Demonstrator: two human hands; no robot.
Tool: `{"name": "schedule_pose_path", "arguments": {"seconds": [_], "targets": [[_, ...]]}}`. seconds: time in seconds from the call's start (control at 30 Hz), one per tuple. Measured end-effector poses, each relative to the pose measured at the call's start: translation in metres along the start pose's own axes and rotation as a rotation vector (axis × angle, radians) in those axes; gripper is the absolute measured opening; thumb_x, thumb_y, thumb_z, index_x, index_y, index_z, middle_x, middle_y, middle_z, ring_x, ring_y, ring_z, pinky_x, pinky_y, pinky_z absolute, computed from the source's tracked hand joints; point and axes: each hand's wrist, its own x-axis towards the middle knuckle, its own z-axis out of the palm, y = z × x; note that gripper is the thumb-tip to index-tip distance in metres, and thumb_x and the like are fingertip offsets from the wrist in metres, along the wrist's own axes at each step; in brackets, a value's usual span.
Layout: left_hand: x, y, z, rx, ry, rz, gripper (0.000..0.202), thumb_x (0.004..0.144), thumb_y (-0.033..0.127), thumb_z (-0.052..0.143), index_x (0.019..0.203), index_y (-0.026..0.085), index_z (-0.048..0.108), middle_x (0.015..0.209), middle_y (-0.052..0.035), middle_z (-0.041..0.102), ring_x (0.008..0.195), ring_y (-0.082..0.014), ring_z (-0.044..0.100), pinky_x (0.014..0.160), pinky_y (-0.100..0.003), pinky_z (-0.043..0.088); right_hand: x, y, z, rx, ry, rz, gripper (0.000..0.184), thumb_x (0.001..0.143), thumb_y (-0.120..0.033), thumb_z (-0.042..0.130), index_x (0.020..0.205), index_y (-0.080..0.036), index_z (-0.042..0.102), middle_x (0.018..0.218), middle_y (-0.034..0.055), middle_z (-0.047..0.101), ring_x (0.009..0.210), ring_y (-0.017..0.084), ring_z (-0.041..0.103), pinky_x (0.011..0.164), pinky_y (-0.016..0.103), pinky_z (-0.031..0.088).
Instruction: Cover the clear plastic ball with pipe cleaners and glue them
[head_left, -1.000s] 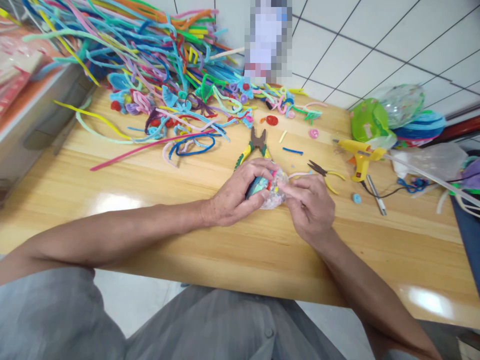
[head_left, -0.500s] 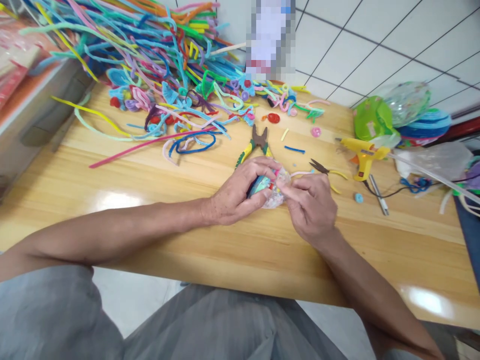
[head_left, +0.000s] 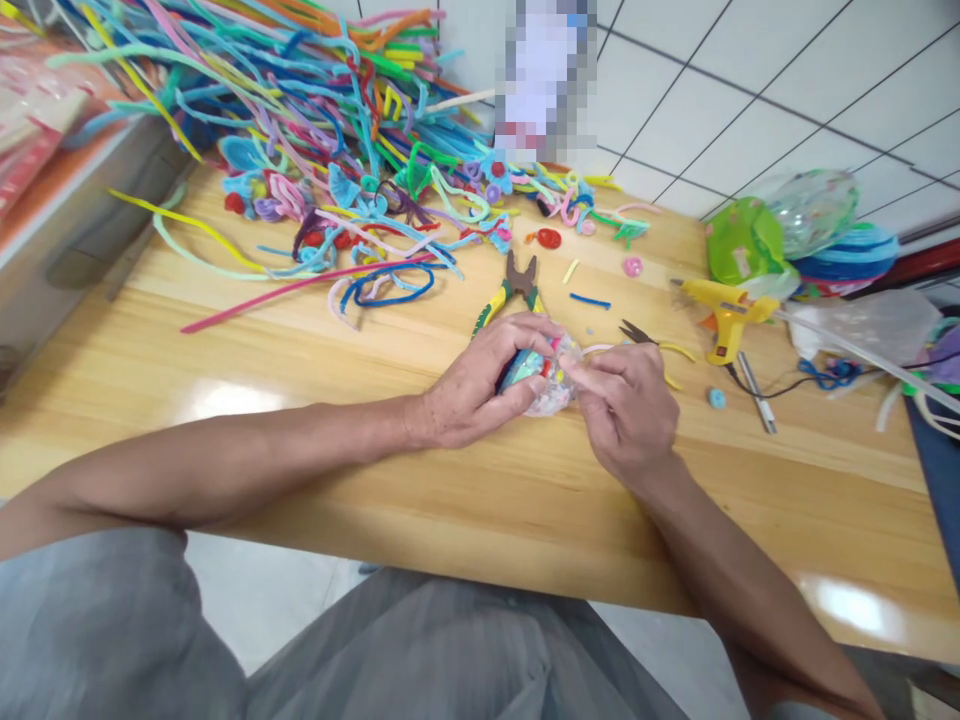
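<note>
My left hand [head_left: 499, 380] is curled round a small clear plastic bag [head_left: 553, 398] with colourful bits inside, among them red, yellow, pink and blue-green ones. At the bag's right side, the thumb and forefinger of my right hand [head_left: 626, 405] are pinched together on its crumpled plastic. What exactly lies between those fingertips is too small to make out. Just beyond my left hand lie pliers with yellow-green handles [head_left: 521, 285], jaws apart. Past my right hand rest smaller pliers with yellow handles [head_left: 641, 335], partly covered by it.
A heap of colourful pipe cleaners [head_left: 300, 110] fills the back left of the wooden table [head_left: 360, 500]. On the right are a yellow glue gun [head_left: 727, 310] with its cord, a silver pen-like tool [head_left: 757, 395], a light-blue piece [head_left: 716, 398] and a green bag [head_left: 742, 240].
My right hand has shifted very slightly to the right, its fingertips drawing back a little along the bag's plastic. My left hand keeps its hold.
</note>
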Motion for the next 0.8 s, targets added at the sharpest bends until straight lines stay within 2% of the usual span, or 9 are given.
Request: {"name": "schedule_pose_path", "arguments": {"seconds": [0.2, 0.33, 0.5, 0.67, 0.8], "targets": [[-0.0005, 0.0007, -0.0017, 0.017, 0.0, -0.032, 0.025, 0.111, 0.029, 0.058, 0.135, 0.024, 0.055, 0.144, -0.0157, 0.066, 0.144, -0.0284, 0.061, 0.124, -0.055, 0.05, 0.0006, 0.0001, -0.0033, -0.028, -0.027, 0.021, 0.047, 0.101, -0.007, 0.06, 0.138, -0.034, 0.069, 0.094, 0.001, 0.069, 0.087, 0.021, 0.067, 0.081, 0.04, 0.052], [-0.0008, -0.0007, -0.0042, 0.058, -0.02, -0.003, 0.026, 0.112, 0.03, 0.058, 0.137, 0.025, 0.057, 0.147, -0.0163, 0.066, 0.146, -0.0286, 0.06, 0.125, -0.055, 0.049, -0.004, -0.0001, -0.0078, -0.041, 0.0, 0.01, 0.047, 0.1, -0.01, 0.062, 0.139, -0.035, 0.069, 0.093, 0.0009, 0.069, 0.087, 0.021, 0.068, 0.083, 0.042, 0.052], [-0.0013, -0.0055, -0.0041, 0.058, -0.019, 0.019, 0.026, 0.112, 0.032, 0.059, 0.137, 0.025, 0.059, 0.149, -0.0158, 0.064, 0.148, -0.0278, 0.059, 0.126, -0.054, 0.047, -0.004, -0.0007, -0.0066, -0.063, -0.032, -0.028, 0.042, 0.102, -0.01, 0.062, 0.136, -0.035, 0.068, 0.09, -0.0001, 0.068, 0.084, 0.02, 0.067, 0.08, 0.039, 0.052], [-0.0004, -0.0073, -0.0062, 0.075, -0.044, 0.013, 0.03, 0.113, 0.041, 0.059, 0.139, 0.026, 0.058, 0.15, -0.0164, 0.063, 0.148, -0.0281, 0.058, 0.125, -0.054, 0.048, -0.001, 0.0013, -0.003, -0.04, -0.009, -0.071, 0.038, 0.102, -0.009, 0.064, 0.133, -0.03, 0.069, 0.089, 0.0002, 0.066, 0.083, 0.019, 0.064, 0.08, 0.038, 0.052], [0.001, -0.0049, -0.0094, 0.126, -0.075, -0.028, 0.033, 0.113, 0.047, 0.058, 0.139, 0.027, 0.058, 0.152, -0.0158, 0.063, 0.15, -0.0269, 0.058, 0.125, -0.053, 0.049, -0.0016, 0.0022, -0.0033, -0.055, -0.049, -0.043, 0.043, 0.101, -0.008, 0.064, 0.135, -0.034, 0.069, 0.089, -0.0002, 0.067, 0.082, 0.019, 0.063, 0.08, 0.039, 0.051]]}}
